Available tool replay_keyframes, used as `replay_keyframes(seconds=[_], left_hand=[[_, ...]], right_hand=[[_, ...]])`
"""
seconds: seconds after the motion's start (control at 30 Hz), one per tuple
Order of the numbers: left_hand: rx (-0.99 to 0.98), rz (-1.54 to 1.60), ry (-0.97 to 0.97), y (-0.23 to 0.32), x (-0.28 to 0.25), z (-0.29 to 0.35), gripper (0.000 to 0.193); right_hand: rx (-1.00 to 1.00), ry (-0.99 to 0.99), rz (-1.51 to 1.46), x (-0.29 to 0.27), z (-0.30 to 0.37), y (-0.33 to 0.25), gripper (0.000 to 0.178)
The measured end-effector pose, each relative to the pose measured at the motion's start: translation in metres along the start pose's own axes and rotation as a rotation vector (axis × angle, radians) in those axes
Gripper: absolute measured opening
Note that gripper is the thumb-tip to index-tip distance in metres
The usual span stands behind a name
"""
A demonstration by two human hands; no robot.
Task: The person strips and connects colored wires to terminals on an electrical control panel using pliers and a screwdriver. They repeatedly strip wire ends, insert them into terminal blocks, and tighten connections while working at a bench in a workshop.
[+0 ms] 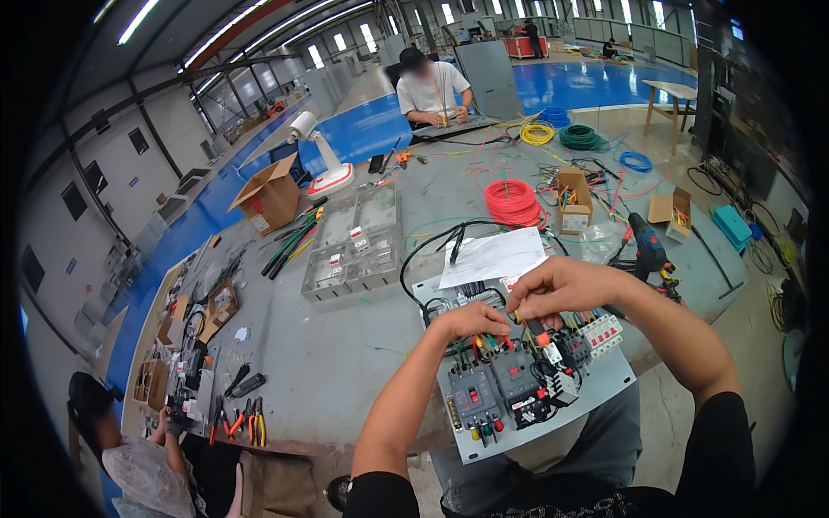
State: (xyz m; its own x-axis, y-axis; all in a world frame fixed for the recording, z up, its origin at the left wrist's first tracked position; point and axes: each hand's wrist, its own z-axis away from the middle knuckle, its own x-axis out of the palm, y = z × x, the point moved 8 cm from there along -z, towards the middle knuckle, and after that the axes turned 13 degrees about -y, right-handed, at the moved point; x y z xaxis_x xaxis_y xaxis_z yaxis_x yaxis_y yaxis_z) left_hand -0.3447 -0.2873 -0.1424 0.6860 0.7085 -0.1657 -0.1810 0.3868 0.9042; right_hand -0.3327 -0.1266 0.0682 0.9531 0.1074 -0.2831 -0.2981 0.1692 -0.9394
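Observation:
A light grey mounting plate lies at the table's near edge, above my legs. On it sit a dark moulded-case circuit breaker and a second dark breaker to its right. Small white breakers with red levers stand at the plate's right end. My left hand reaches over the first breaker, fingers closed at the coloured wires behind the second. My right hand pinches above the wiring, thumb and fingers together; what it grips is hidden. A black wire bundle curls in front of it.
Paper sheets lie behind the plate, with a red wire coil beyond. A cordless drill stands right; clear plastic boxes sit left. Pliers lie near the front edge. One person sits opposite, another at left.

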Motion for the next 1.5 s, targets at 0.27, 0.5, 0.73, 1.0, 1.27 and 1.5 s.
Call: replay_keyframes(seconds=[0.27,0.5,0.73,1.0,1.27,1.5], left_hand=[[-0.037,-0.059,0.02,0.022,0.005,0.003,0.027],[-0.017,0.053,0.003,-0.008,-0.002,-0.005,0.028],[-0.037,0.012,0.016,-0.006,-0.001,-0.003,0.028],[-0.052,0.013,0.013,0.001,0.0,-0.004,0.028],[-0.014,0.017,0.014,-0.009,-0.002,-0.004,0.028],[-0.001,-0.037,0.039,0.006,0.002,0.001,0.025]], right_hand=[[-0.121,0.251,0.523,-0.015,0.011,-0.01,0.046],[0.014,0.367,0.321,-0.005,0.003,-0.011,0.042],[0.058,0.165,-0.068,-0.005,0.001,0.012,0.053],[-0.171,0.518,0.864,-0.016,0.023,-0.026,0.048],[0.07,0.444,0.82,0.001,0.009,-0.033,0.042],[0.183,0.103,-0.037,0.0,-0.004,0.009,0.035]])
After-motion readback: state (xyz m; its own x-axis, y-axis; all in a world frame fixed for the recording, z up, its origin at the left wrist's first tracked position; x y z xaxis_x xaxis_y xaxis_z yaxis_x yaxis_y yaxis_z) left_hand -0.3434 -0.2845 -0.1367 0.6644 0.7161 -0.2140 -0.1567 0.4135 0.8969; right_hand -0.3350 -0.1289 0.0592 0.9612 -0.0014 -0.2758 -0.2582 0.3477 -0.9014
